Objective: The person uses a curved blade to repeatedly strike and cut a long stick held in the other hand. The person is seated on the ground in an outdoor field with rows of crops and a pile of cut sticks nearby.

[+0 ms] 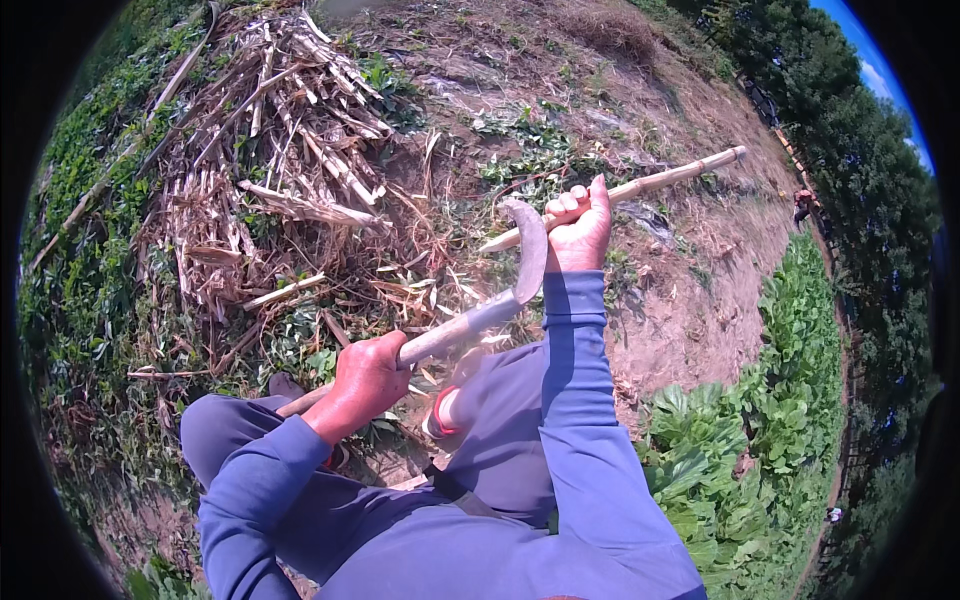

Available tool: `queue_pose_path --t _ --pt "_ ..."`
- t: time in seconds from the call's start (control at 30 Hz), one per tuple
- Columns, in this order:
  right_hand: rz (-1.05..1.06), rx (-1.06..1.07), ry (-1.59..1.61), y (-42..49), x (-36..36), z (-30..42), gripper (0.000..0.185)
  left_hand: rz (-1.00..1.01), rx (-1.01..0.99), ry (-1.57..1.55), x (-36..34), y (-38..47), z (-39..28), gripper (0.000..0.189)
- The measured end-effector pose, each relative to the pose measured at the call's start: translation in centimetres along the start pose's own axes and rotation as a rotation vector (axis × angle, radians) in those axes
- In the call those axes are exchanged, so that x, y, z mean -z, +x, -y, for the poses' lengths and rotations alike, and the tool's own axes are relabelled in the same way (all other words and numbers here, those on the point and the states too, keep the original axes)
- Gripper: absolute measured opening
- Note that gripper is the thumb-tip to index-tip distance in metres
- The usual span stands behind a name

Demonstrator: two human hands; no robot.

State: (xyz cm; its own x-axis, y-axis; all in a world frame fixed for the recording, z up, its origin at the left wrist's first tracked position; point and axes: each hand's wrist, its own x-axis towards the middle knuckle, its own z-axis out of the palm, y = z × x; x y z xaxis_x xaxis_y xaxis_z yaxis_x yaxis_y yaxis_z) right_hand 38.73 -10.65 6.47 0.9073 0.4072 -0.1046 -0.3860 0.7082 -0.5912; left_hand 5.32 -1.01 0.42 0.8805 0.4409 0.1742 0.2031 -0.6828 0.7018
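My left hand (367,382) grips the wooden handle of a billhook (532,255), whose curved metal blade points up and away from me. With its palm turned up, my right hand (577,232) is closed around a pale, peeled stick (667,174). The stick runs from a pointed end left of the blade to a blunt end at the upper right. In the picture the blade crosses the stick just left of my right hand; whether they touch I cannot tell. Pale chips (420,289) lie on the ground below the blade.
A heap of dry cut stalks (300,127) lies at upper left, beside green creeping plants (82,300). Leafy vegetables (705,450) grow at right. Another person (802,206) is far off near trees (870,172). My bent legs (495,427) are under my arms.
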Motion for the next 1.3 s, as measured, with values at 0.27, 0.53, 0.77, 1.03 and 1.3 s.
queue_pose_path --t 0.27,0.53,0.77,1.03,1.3 --pt "-0.028 0.016 0.025 -0.6 -0.4 -0.3 0.040 0.020 -0.005 -0.034 -1.6 1.2 0.1 0.015" --pt "0.019 0.001 0.021 -1.4 -1.2 -0.4 0.042 0.040 0.032 -0.097 -2.3 2.1 0.1 0.014" --pt "-0.016 -0.073 0.067 -1.0 -0.7 -0.1 0.043 0.064 0.020 -0.092 -1.5 1.8 -0.5 0.014" --pt "-0.096 -0.056 0.005 -0.4 -0.6 -0.5 0.046 0.102 0.001 0.034 -0.2 0.6 0.3 0.017" --pt "-0.085 -0.102 -0.066 -0.4 -0.6 -0.8 0.045 0.097 0.013 0.094 0.8 -0.9 0.8 0.018"
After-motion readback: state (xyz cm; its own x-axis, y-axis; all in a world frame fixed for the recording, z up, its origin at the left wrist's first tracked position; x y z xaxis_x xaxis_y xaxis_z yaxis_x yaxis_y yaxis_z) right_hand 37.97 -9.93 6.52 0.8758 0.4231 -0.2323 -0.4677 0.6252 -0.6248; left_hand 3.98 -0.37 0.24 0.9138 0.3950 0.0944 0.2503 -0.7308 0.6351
